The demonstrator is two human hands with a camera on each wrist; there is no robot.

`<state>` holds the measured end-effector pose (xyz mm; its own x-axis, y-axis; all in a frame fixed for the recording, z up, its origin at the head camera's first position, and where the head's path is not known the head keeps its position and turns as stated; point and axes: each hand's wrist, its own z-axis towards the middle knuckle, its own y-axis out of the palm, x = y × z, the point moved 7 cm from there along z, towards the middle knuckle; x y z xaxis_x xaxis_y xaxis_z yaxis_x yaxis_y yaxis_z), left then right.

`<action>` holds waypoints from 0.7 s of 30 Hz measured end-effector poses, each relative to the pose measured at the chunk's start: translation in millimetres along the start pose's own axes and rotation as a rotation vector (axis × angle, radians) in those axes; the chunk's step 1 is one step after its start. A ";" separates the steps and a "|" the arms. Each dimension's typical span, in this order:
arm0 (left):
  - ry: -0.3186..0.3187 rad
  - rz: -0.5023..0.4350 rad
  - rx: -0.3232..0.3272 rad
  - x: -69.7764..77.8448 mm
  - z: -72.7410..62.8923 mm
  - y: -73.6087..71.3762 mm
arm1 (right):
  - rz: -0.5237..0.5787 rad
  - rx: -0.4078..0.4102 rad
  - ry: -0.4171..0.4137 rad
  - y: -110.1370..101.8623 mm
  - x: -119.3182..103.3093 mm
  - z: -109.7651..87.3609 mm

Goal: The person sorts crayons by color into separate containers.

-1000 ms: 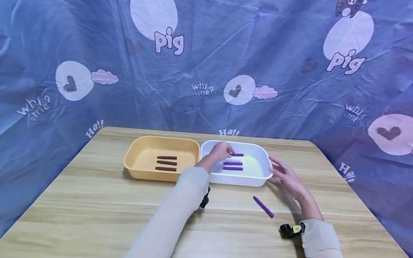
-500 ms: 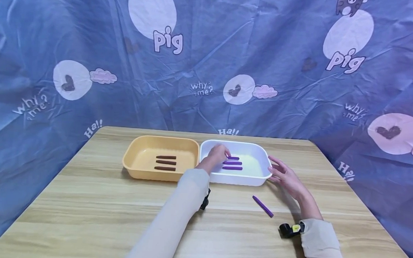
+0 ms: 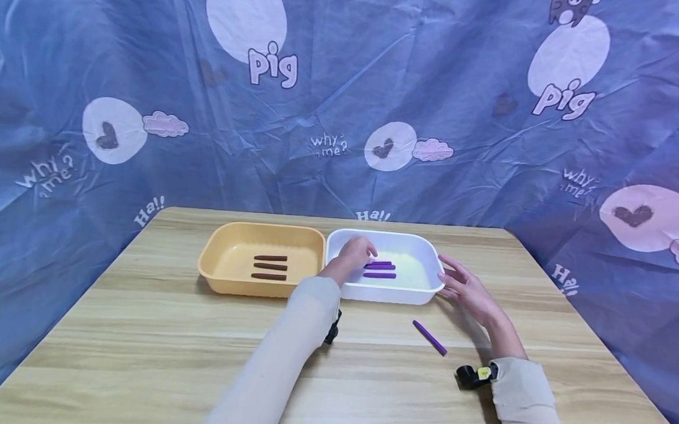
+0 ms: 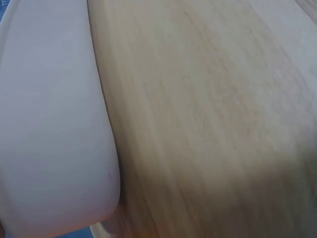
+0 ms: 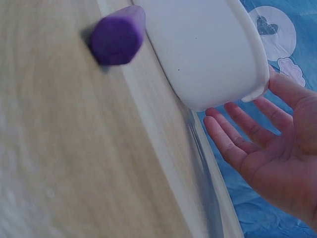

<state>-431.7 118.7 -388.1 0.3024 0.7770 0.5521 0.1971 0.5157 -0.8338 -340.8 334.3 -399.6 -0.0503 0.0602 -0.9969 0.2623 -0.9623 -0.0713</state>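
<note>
In the head view my left hand (image 3: 356, 253) is inside the white tray (image 3: 430, 265), its fingertips on the farthest of three purple crayons. That crayon (image 3: 384, 263) lies close against the middle crayon (image 3: 387, 268); the nearest crayon (image 3: 379, 276) lies a little apart. How much my fingers cover is hard to see. My right hand (image 3: 468, 291) rests at the tray's right end, its fingers loosely extended against the wall and rim, as the right wrist view also shows. Another purple crayon (image 3: 429, 337) lies slantwise on the table in front of the tray.
A yellow tray (image 3: 219, 267) adjoins the white one on the left. Three brown crayons lie in it, the middle one (image 3: 270, 267) among them. Both stand on a wooden table (image 3: 160, 349) before a blue patterned curtain. The left wrist view shows mostly sleeve (image 4: 54, 119) and table.
My left hand has brought the farthest purple crayon down and nearer to the middle one. My right hand has stayed at the tray's end.
</note>
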 end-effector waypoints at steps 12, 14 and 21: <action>0.152 -0.041 0.004 13.8 -13.9 -9.8 | -0.025 0.003 -0.003 -3.9 3.7 1.6; 0.176 -0.037 0.007 17.0 -16.4 -12.4 | -0.023 0.003 -0.006 -4.3 4.2 1.6; 0.233 -0.069 0.012 29.8 -31.0 -20.5 | -0.010 0.007 0.002 -3.6 5.3 1.0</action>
<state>-397.8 120.0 -354.7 0.4961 0.6362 0.5909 0.2136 0.5702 -0.7933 -342.9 337.8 -404.5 -0.0509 0.0706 -0.9962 0.2550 -0.9635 -0.0813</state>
